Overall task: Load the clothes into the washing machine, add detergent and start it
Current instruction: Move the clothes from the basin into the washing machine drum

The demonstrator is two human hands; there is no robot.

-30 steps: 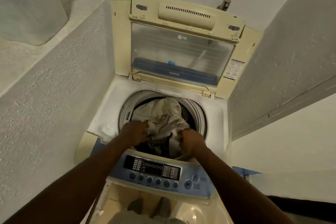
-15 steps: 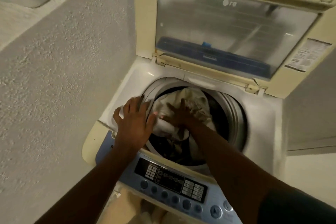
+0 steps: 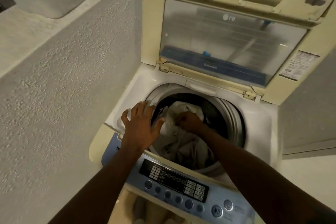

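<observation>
Left hand (image 3: 141, 127) flat, fingers spread, braced on tub rim (image 3: 234, 118). Right hand (image 3: 189, 121) sunk in clothes (image 3: 183, 149); grip unclear. Push them down beneath it, evenly, clear of rim.

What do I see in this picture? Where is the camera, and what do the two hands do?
There is one view, from a camera worn on a person's head, looking down. No robot: these are bare hands. Below is a top-loading washer, its lid standing open. Pale clothes lie in the drum. The left hand rests flat, fingers spread, on the rim. The right hand is inside the drum, on the clothes; whether it grips or pushes them I cannot tell. The button panel is nearest the person.
</observation>
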